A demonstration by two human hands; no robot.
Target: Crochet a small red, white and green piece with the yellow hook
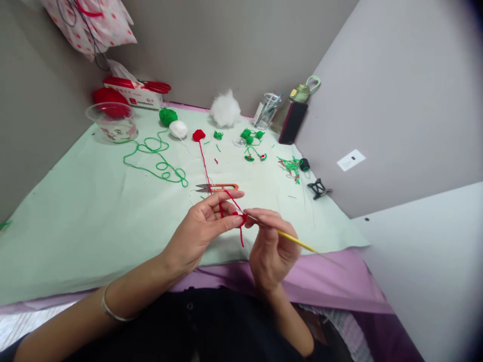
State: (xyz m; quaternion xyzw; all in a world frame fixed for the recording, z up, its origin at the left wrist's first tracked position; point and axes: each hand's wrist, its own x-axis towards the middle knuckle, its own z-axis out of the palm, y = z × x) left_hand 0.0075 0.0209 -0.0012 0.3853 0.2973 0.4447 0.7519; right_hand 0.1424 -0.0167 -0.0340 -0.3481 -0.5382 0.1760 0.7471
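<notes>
My left hand [206, 221] pinches a small red crochet piece [241, 219] between thumb and fingers, with red yarn [205, 163] running over its raised index finger. That strand leads back to a small red yarn ball [198, 135]. In my right hand [273, 246] is a crochet hook [296, 241] with a yellow handle, held like a pen, its tip at the red piece. A short red tail hangs below the piece. Just beyond my left fingers lie thread snips [217, 187] with orange handles, partly crossed by the yarn.
Green [168, 117] and white yarn balls [178, 129], white stuffing [225, 108] and small green crochet pieces [249, 138] lie farther back. A plastic tub [116, 131] and tissue box [141, 96] stand left; a pen cup [266, 110], phone [293, 123], yarn scraps [290, 167] and black clip stand [319, 188] are right.
</notes>
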